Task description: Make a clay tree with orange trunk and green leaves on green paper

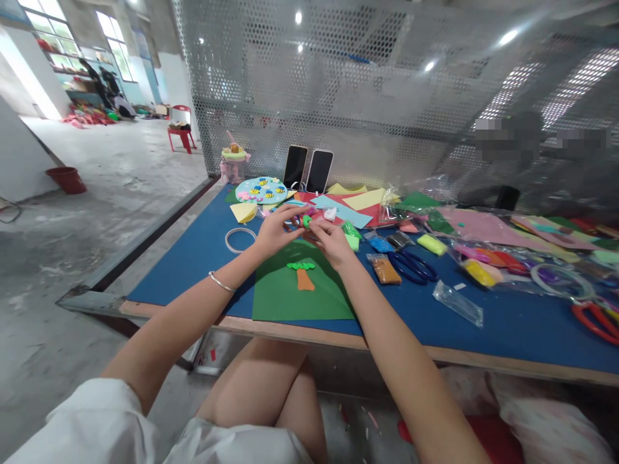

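Observation:
Between the fingers of both hands is a small lump of bright green modelling clay (307,222). My left hand (279,231) pinches it from the left, and my right hand (331,241) meets it from the right, fingertips close together. Below them lies a dark green sheet (275,299) on the blue tabletop. On that sheet is a tree shape: an orange-brown clay trunk (305,280) topped by a row of green clay blobs (300,265). A green clay packet (352,237) sits just right of my right hand.
Right of the sheet lie a bag of brown clay (385,269), blue-handled scissors (413,267) and a clear wrapper (458,303). A tape ring (240,240) is at left. Behind stand two phones (320,171), a round bee picture (261,191) and a perforated metal screen (338,84).

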A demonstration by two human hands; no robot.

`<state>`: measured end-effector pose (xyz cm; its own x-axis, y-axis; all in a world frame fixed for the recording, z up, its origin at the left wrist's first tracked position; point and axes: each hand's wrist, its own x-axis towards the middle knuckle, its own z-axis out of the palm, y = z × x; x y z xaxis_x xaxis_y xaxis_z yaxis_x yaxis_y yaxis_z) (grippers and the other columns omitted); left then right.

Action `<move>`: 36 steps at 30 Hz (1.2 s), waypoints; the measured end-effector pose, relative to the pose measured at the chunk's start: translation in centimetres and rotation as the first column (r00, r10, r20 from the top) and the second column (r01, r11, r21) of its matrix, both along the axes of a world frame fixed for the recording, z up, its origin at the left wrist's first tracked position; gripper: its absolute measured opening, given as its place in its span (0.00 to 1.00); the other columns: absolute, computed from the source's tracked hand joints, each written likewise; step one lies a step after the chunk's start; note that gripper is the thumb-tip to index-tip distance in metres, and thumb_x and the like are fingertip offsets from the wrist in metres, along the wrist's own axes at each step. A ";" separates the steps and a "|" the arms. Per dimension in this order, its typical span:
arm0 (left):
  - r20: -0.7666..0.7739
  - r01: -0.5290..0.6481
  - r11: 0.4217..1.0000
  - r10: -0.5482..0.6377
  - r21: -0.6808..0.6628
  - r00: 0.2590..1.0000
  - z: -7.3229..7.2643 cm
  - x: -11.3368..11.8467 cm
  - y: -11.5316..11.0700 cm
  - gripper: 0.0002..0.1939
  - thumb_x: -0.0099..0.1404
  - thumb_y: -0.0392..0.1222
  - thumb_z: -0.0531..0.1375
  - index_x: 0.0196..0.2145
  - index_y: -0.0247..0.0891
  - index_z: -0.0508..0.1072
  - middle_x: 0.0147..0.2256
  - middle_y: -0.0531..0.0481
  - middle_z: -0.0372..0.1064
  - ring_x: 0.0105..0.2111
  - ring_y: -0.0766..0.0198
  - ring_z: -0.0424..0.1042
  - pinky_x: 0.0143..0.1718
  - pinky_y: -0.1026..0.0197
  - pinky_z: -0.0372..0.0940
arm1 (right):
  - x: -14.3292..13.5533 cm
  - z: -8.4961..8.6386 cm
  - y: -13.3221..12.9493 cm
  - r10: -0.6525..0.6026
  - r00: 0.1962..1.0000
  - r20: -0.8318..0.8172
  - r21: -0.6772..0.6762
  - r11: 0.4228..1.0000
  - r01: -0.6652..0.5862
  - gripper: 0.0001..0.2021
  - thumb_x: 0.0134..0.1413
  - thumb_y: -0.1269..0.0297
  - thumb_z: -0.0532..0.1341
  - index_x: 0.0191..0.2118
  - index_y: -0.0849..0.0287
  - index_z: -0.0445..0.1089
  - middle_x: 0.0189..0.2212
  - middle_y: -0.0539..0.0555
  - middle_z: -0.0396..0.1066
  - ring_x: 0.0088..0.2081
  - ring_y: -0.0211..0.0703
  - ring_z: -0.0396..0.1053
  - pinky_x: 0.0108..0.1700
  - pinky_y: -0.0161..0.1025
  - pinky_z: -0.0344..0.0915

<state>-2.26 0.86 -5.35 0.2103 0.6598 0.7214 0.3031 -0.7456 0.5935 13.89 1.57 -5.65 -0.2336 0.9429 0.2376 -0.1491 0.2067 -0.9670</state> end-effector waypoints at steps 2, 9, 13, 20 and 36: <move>-0.027 0.013 0.999 -0.012 0.030 1.000 0.1 0.0 -0.1 0.20 0.57 0.39 0.64 0.48 0.40 0.73 0.46 0.45 0.68 0.32 0.69 0.70 0.30 0.67 0.66 | 0.0 -0.1 0.2 -0.019 1.000 0.007 0.028 0.999 0.019 0.19 0.32 0.46 0.70 0.28 0.55 0.76 0.27 0.49 0.77 0.38 0.47 0.75 0.48 0.47 0.69; -0.013 -0.078 0.993 0.079 0.089 0.997 -0.3 0.0 0.4 0.08 0.59 0.35 0.60 0.37 0.37 0.77 0.35 0.47 0.73 0.34 0.65 0.71 0.29 0.67 0.66 | -0.2 0.0 0.1 -0.073 0.994 0.083 0.125 0.990 0.062 0.20 0.40 0.44 0.65 0.30 0.57 0.77 0.28 0.53 0.78 0.35 0.47 0.76 0.45 0.47 0.71; -0.026 -0.131 0.986 0.134 0.103 0.991 -0.6 0.3 0.4 0.07 0.60 0.36 0.59 0.34 0.37 0.77 0.34 0.47 0.73 0.33 0.64 0.71 0.28 0.66 0.66 | -0.7 0.2 -0.5 -0.172 0.974 0.146 0.206 0.969 0.140 0.17 0.41 0.48 0.67 0.31 0.59 0.76 0.30 0.54 0.78 0.36 0.48 0.75 0.44 0.45 0.70; -0.117 -0.148 0.982 0.162 0.120 0.980 -0.6 0.2 0.4 0.07 0.60 0.36 0.58 0.34 0.37 0.77 0.35 0.44 0.74 0.38 0.57 0.68 0.37 0.56 0.66 | -0.5 -0.1 -0.3 -0.225 0.950 0.215 0.251 0.953 0.169 0.18 0.42 0.46 0.65 0.29 0.59 0.76 0.28 0.54 0.77 0.34 0.50 0.75 0.42 0.46 0.71; -0.008 0.031 0.999 -0.031 -0.016 0.999 -1.0 0.6 0.6 0.17 0.59 0.45 0.62 0.45 0.36 0.73 0.43 0.42 0.71 0.39 0.62 0.71 0.35 0.63 0.68 | -0.2 -0.4 0.8 -0.125 0.987 0.099 0.063 0.991 0.119 0.26 0.44 0.36 0.57 0.27 0.58 0.73 0.25 0.54 0.76 0.31 0.48 0.75 0.36 0.46 0.74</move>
